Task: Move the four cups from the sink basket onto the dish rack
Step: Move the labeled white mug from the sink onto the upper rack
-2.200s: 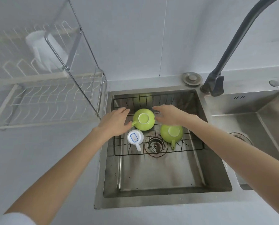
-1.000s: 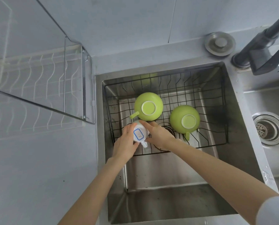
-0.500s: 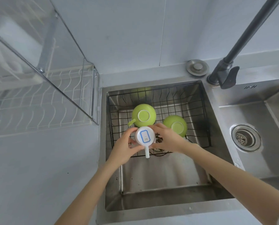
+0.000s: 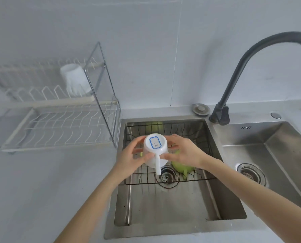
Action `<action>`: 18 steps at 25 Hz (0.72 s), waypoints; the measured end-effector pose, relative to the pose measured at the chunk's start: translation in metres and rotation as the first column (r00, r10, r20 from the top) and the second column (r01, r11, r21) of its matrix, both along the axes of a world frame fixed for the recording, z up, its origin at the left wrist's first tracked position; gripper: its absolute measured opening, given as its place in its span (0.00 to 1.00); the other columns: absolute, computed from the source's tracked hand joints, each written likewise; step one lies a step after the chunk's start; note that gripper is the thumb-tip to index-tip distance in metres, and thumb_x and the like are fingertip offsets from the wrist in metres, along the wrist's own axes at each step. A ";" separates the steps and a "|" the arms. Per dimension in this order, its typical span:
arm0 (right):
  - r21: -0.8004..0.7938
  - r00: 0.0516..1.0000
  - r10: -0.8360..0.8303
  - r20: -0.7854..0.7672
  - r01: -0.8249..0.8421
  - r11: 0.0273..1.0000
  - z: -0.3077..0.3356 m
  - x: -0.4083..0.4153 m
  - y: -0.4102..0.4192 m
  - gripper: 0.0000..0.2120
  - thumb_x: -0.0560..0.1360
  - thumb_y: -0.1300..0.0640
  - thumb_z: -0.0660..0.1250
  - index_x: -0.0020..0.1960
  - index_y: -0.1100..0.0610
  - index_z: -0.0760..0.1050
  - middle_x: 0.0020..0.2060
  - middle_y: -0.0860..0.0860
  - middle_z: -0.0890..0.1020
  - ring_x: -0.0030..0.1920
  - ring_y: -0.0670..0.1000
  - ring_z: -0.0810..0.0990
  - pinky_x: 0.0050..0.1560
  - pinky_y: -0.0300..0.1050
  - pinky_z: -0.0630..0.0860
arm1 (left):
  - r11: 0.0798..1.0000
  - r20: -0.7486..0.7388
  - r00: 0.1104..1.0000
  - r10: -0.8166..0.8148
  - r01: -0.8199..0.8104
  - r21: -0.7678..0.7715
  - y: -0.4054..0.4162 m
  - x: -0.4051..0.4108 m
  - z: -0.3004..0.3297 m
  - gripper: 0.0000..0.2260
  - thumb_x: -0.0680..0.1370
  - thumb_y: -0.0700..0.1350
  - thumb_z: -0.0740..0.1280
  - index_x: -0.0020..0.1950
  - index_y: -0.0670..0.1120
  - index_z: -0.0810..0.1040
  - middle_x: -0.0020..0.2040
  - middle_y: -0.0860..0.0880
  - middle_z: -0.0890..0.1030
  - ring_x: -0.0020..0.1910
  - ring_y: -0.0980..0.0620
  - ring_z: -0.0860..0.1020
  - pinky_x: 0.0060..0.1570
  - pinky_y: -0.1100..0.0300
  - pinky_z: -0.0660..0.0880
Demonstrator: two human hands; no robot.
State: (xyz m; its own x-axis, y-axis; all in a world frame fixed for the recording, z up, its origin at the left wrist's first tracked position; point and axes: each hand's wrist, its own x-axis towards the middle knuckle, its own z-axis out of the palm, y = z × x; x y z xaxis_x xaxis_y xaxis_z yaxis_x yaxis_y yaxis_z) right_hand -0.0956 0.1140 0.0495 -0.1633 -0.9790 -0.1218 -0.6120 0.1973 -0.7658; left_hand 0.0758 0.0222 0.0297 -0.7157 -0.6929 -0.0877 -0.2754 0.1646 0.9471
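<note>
At the centre of the frame both hands held a white cup upside down above the sink basket. The left hand gripped the cup's left side, its thumb pressed against the wall just beside the handle, which pointed down toward the bottom of the frame. The right hand clasped the cup's right side, fingers curled round it. A blue-edged label showed on the cup's upturned base.

Below the hands, a green cup lay upside down in the basket, its handle pointing toward the lower edge of the frame; the right hand hid most of it. A sliver of a second green cup showed between the left hand's fingers. The basket sat in the back half of the left sink, over the drain.

In the upper left of the frame stood the dish rack, on the counter just beside the sink. Another white cup stood upside down on its upper tier. A dark tap arched across the upper right.
</note>
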 end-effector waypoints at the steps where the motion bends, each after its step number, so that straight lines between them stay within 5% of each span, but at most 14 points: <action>1: -0.035 1.000 -0.003 0.012 0.003 0.999 0.011 0.005 -0.002 0.25 0.69 0.54 0.72 0.65 0.51 0.71 0.53 0.47 0.76 0.56 0.51 0.78 0.63 0.45 0.74 | 1.000 -0.024 1.000 0.008 -0.009 -0.020 -0.001 0.005 0.011 0.19 0.67 0.55 0.72 0.52 0.69 0.68 0.56 0.65 0.75 0.50 0.69 0.77 0.50 0.66 0.77; 3: -0.098 0.999 -0.018 0.035 0.022 0.995 0.032 0.018 -0.007 0.24 0.70 0.55 0.72 0.64 0.53 0.72 0.56 0.51 0.78 0.57 0.52 0.79 0.63 0.45 0.74 | 0.998 -0.064 0.997 0.034 -0.037 -0.041 -0.005 0.017 0.032 0.18 0.70 0.53 0.70 0.53 0.69 0.68 0.53 0.69 0.74 0.46 0.74 0.76 0.49 0.65 0.77; 6: -0.160 0.999 -0.017 0.046 0.024 0.987 0.059 0.037 -0.016 0.23 0.71 0.55 0.70 0.65 0.55 0.71 0.58 0.56 0.78 0.58 0.53 0.79 0.63 0.43 0.74 | 0.994 -0.100 0.994 0.033 -0.043 -0.099 -0.013 0.035 0.060 0.21 0.71 0.49 0.71 0.54 0.69 0.67 0.55 0.70 0.72 0.50 0.67 0.76 0.46 0.69 0.77; 11: -0.190 0.996 -0.024 0.082 0.040 0.981 0.091 0.082 -0.035 0.19 0.74 0.57 0.66 0.64 0.56 0.71 0.53 0.49 0.76 0.52 0.49 0.78 0.53 0.33 0.74 | 0.988 -0.092 0.996 0.001 -0.015 -0.154 -0.035 0.080 0.085 0.31 0.71 0.39 0.71 0.69 0.56 0.64 0.64 0.58 0.70 0.56 0.56 0.74 0.43 0.69 0.79; 18: -0.231 0.993 -0.096 0.064 0.108 0.967 0.120 0.142 -0.068 0.20 0.74 0.56 0.66 0.66 0.54 0.69 0.55 0.47 0.75 0.55 0.47 0.77 0.46 0.26 0.73 | 0.973 -0.158 0.987 -0.023 -0.014 -0.230 -0.073 0.135 0.116 0.29 0.70 0.39 0.72 0.66 0.59 0.66 0.62 0.62 0.72 0.54 0.60 0.74 0.41 0.73 0.78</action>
